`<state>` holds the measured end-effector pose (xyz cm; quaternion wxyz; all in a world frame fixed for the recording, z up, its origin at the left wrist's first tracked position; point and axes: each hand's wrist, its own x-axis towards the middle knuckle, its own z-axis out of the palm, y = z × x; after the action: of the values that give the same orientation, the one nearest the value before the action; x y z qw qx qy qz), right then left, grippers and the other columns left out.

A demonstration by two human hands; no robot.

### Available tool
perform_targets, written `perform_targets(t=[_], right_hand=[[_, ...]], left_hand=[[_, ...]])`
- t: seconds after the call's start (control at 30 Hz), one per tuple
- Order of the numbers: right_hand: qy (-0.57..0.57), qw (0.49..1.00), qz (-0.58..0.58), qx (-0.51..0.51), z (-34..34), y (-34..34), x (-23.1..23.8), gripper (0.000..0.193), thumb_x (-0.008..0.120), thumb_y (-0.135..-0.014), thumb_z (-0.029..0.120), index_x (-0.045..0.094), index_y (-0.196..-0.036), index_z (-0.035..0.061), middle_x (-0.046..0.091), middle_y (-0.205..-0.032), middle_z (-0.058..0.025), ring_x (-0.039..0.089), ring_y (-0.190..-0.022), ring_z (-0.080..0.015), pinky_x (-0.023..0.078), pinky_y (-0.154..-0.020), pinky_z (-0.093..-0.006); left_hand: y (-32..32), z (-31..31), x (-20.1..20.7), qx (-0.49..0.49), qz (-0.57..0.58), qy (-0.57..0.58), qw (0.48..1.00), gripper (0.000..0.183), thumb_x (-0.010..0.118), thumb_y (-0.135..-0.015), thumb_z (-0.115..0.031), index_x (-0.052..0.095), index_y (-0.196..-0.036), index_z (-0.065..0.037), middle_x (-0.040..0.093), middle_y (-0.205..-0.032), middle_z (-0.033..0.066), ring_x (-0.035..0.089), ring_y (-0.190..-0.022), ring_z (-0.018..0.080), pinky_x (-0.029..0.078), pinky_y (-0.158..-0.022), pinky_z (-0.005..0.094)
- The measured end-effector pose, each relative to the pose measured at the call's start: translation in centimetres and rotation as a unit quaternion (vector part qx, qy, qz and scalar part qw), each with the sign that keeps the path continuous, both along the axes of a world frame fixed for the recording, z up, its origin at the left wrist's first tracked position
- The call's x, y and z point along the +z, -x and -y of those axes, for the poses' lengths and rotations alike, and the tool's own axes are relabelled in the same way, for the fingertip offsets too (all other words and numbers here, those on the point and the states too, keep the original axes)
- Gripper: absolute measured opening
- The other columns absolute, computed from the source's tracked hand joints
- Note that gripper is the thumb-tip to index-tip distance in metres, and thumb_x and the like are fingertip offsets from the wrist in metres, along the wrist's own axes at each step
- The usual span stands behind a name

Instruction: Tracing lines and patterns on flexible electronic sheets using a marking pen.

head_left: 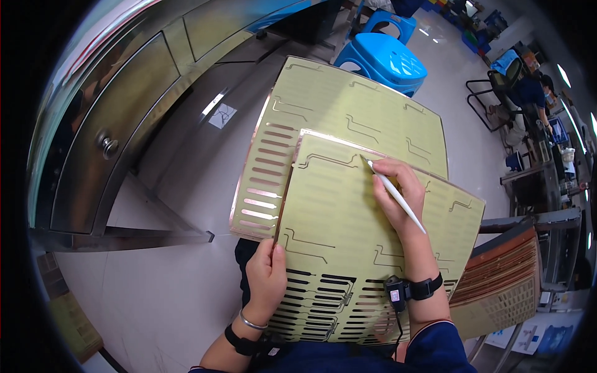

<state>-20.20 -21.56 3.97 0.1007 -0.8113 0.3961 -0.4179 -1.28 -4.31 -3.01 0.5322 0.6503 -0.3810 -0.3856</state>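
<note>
A yellow-green circuit board panel [336, 211] with copper-edged slots and thin dark traces leans toward me. My left hand [267, 280] grips its left edge, thumb on the face. In my right hand [398, 186], a slim white pen-shaped tool [401, 202] is pinched near its narrow pointed end. That tip is at a trace in the upper part of the panel; whether it touches cannot be made out. Beneath and beyond lies a second similar panel [317, 84], its left side showing a column of copper-coloured slots.
A blue plastic stool [382, 59] stands past the far panel. At right, a stack of panels [497, 280] rests beside a metal frame. A metal cabinet with a round knob [109, 146] is on the left. Farther right, a person [535, 93] is near a workbench.
</note>
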Motion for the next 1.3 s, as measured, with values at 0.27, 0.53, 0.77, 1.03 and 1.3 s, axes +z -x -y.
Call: perform_targets(t=[0.27, 0.53, 0.77, 1.03, 1.3], right_hand=[[0.004, 1.000, 0.009, 0.000, 0.3, 0.1, -0.4, 0.018, 0.067, -0.071, -0.004, 0.064, -0.087, 0.0019, 0.067, -0.089, -0.0108, 0.065, -0.083, -0.0248, 0.052, -0.073, -0.0312], [-0.016, 0.999, 0.031, -0.014, 0.3, 0.1, -0.7, 0.016, 0.067, -0.072, -0.004, 0.065, -0.087, 0.0017, 0.067, -0.090, -0.0108, 0.065, -0.082, -0.0232, 0.052, -0.071, -0.0298], [-0.052, 0.995, 0.066, 0.046, 0.1, -0.6, -0.4, 0.017, 0.067, -0.072, -0.004, 0.063, -0.088, 0.0013, 0.067, -0.090, -0.0103, 0.065, -0.082, -0.0215, 0.054, -0.069, -0.0290], [-0.048, 0.996, 0.058, 0.042, 0.1, -1.9, -0.6, 0.017, 0.066, -0.073, -0.004, 0.062, -0.088, 0.0015, 0.067, -0.089, -0.0101, 0.066, -0.079, -0.0193, 0.054, -0.066, -0.0276], [-0.057, 0.997, 0.055, 0.024, 0.3, -1.9, -1.1, 0.015, 0.066, -0.073, -0.004, 0.061, -0.085, 0.0024, 0.067, -0.088, -0.0086, 0.065, -0.074, -0.0180, 0.053, -0.062, -0.0265]], left_hand=[[0.0, 0.1, -0.1, -0.002, 0.022, 0.030, 0.999, 0.018, 0.047, -0.095, -0.012, 0.054, -0.088, 0.002, 0.053, -0.066, 0.0090, 0.047, -0.057, 0.0142, 0.040, -0.055, 0.0285], [0.0, 0.0, 0.0, -0.009, 0.020, 0.021, 1.000, 0.017, 0.046, -0.094, -0.011, 0.055, -0.089, 0.002, 0.054, -0.067, 0.0104, 0.049, -0.057, 0.0157, 0.041, -0.056, 0.0289], [0.1, 0.2, -0.1, -0.003, 0.010, 0.031, 0.999, 0.017, 0.047, -0.094, -0.011, 0.055, -0.092, 0.003, 0.056, -0.068, 0.0108, 0.050, -0.058, 0.0164, 0.042, -0.057, 0.0289], [0.1, 0.1, 0.1, -0.008, 0.000, -0.002, 1.000, 0.016, 0.048, -0.093, -0.011, 0.056, -0.092, 0.003, 0.055, -0.067, 0.0087, 0.048, -0.057, 0.0146, 0.041, -0.056, 0.0273], [0.2, 0.0, -0.2, -0.011, 0.004, 0.006, 1.000, 0.015, 0.047, -0.093, -0.010, 0.055, -0.091, 0.003, 0.054, -0.067, 0.0084, 0.047, -0.057, 0.0144, 0.040, -0.056, 0.0270]])
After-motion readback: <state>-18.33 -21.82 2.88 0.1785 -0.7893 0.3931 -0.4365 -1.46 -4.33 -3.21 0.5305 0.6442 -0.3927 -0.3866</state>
